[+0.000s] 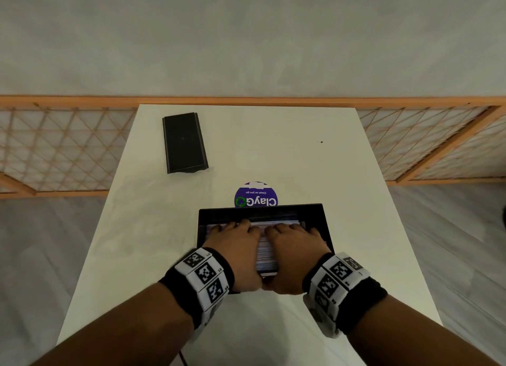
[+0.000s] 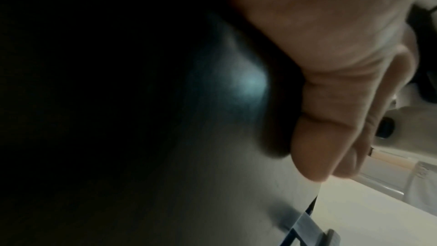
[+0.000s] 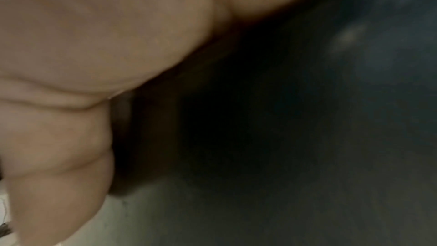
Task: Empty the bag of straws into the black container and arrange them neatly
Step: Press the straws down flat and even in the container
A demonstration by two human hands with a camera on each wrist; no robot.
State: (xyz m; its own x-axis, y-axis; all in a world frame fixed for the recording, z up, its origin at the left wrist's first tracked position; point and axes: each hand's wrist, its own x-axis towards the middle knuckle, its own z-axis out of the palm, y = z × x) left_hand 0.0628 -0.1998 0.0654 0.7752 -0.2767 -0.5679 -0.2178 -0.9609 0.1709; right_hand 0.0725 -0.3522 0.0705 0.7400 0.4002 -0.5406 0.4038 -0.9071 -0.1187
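A black container (image 1: 208, 217) stands on the white table (image 1: 301, 152) just in front of me. It is filled with a layer of pale, striped straws (image 1: 266, 253) that run from near to far. My left hand (image 1: 238, 249) and right hand (image 1: 294, 249) lie side by side, palms down, on top of the straws. Their fingers stretch toward the far wall and cover most of the layer. Both thumbs meet at the near end of the straws. The wrist views are dark and blurred; each shows only a thumb (image 2: 319, 147) (image 3: 59, 156) against a dark surface. No bag is visible.
A second, narrow black tray or lid (image 1: 184, 142) lies at the table's far left. A round purple ClayGo label (image 1: 256, 197) sits right behind the container. A wooden lattice rail (image 1: 68, 152) runs behind the table. Bare tabletop lies to the right and left of the container.
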